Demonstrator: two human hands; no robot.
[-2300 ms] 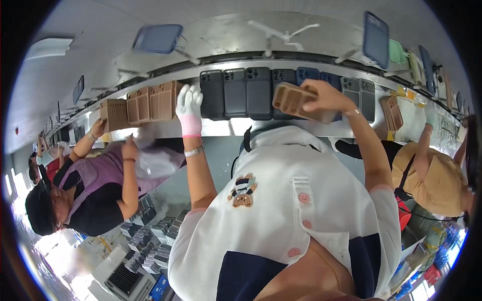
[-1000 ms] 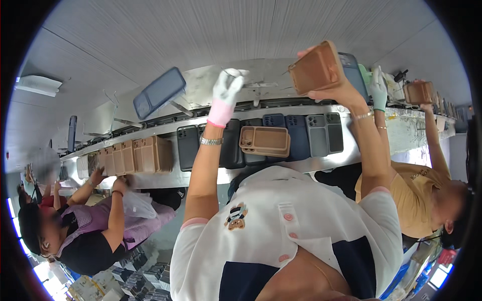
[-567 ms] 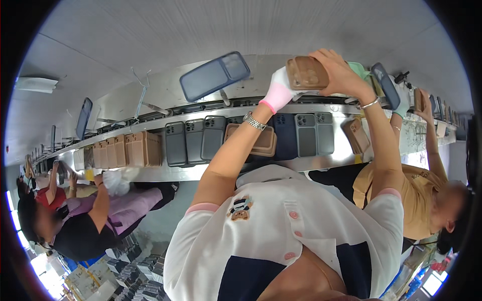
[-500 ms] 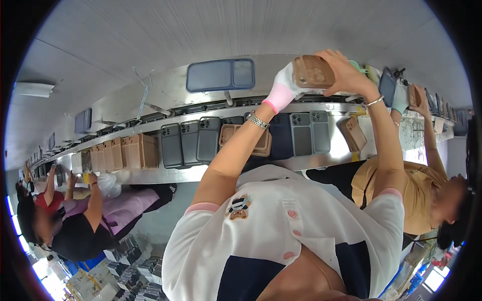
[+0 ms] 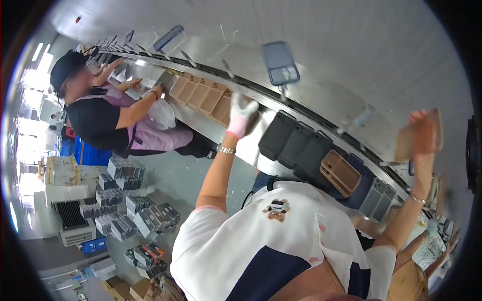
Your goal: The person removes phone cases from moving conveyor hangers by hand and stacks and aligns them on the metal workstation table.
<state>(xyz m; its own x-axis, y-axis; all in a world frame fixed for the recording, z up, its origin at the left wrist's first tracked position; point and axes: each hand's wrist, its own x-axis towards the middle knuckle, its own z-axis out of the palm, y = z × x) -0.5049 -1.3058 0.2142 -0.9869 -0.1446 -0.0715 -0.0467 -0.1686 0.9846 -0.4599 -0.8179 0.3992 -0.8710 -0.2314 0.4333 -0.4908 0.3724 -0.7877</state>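
Observation:
My right hand (image 5: 424, 131), bare and blurred by motion, grips a brown phone case (image 5: 404, 144) at the far right, above the rail. A brown edge (image 5: 439, 128) also shows on that hand's far side. My left hand (image 5: 242, 119), in a white and pink glove, is at the near end of a row of brown phone cases (image 5: 211, 98). Its fingers look spread apart. A darker brown case (image 5: 254, 123) shows beside the palm, partly hidden by the glove. Black phone cases (image 5: 278, 134) lie to its right, with a brown two-part case (image 5: 340, 173) farther along.
Beyond the ledge runs a dark rail (image 5: 321, 118) with hangers; a blue phone case (image 5: 281, 62) hangs there. Grey cases (image 5: 376, 199) lie at the right. A co-worker (image 5: 105, 110) stands at the left, and another co-worker's tan shirt (image 5: 409, 276) shows lower right. Stacked boxes (image 5: 125, 195) stand on the floor.
My hands have parted. The left has left the brown case and moved left to the brown row; the right has carried a brown case rightward. The view has turned toward the left.

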